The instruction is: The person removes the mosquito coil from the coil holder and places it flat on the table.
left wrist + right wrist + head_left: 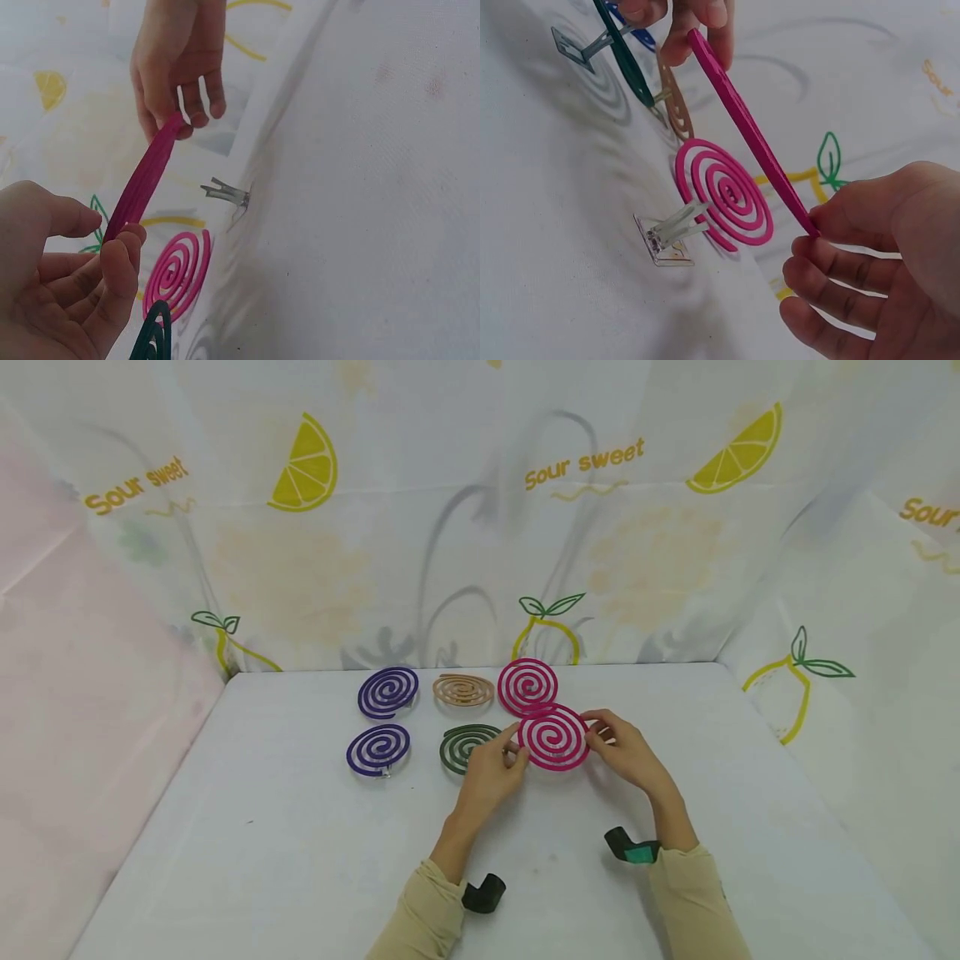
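Note:
Both hands hold a pink mosquito coil (754,139) by opposite edges, its flat face seen edge-on in the wrist views. My left hand (491,774) pinches its left edge between thumb and fingers. At the right edge, my right hand (626,753) pinches it with thumb and index finger, the other fingers spread. Beside the coil in the right wrist view stands a small clear stand (671,259) with two upright prongs, apart from the coil. Behind is a second pink coil (732,193). Close to the left hand, a green coil (444,750) is partly hidden by it.
A tan coil (463,691) stands at the back, left of the rear pink one. Farther left are two purple coils, one behind (389,690) and one in front (381,747). A white cloth covers the table (300,860); a printed backdrop (450,568) rises at its rear edge.

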Demonstrator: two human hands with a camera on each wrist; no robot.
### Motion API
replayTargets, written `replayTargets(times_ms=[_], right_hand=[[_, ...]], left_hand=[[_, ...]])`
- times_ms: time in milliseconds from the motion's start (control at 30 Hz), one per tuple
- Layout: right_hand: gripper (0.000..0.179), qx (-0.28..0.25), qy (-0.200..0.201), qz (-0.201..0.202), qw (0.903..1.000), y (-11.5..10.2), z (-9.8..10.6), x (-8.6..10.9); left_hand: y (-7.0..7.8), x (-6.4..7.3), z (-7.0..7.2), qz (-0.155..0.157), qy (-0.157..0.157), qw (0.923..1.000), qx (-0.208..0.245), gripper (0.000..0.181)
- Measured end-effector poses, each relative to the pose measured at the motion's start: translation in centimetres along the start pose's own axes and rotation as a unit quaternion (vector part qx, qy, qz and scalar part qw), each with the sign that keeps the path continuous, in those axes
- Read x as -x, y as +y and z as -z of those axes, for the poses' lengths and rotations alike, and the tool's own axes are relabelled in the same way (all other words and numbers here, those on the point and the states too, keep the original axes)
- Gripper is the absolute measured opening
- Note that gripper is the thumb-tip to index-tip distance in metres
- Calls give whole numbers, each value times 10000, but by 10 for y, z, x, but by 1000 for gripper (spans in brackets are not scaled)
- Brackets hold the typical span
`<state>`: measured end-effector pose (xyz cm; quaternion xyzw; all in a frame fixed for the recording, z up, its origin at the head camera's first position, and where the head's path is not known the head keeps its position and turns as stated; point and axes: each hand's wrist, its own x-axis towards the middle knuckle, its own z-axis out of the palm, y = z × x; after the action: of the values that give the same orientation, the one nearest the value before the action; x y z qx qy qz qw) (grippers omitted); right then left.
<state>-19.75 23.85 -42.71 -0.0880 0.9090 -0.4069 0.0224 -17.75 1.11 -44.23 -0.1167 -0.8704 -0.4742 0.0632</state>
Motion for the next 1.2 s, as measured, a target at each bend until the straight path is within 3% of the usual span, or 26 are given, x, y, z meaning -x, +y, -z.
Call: replayTargets(times_ms=[233, 467, 633, 767, 1000, 1200], right_hand=[[33, -46, 9, 225, 9997, -5, -5, 0], [35, -116, -4, 481, 9988, -10, -13, -2], [36, -275, -99, 629, 9976, -16, -17, -2], [36, -365, -159, 636, 9972, -23, -22, -1], [36, -526, -169, 741, 9957, -27, -32, -1], [36, -630, -249, 817, 9944, -32, -39, -1]], left_hand=[[-4, 1, 10, 27, 76, 9999, 102, 40], [-12, 0, 20, -84, 235, 9996, -141, 36], [-17, 1, 31, -19, 158, 9998, -115, 36], [-22, 2, 39, -181, 221, 9995, -156, 34], [-24, 6, 50, -52, 142, 9998, -155, 35], [-28, 8, 62, -280, 128, 9992, -237, 34]])
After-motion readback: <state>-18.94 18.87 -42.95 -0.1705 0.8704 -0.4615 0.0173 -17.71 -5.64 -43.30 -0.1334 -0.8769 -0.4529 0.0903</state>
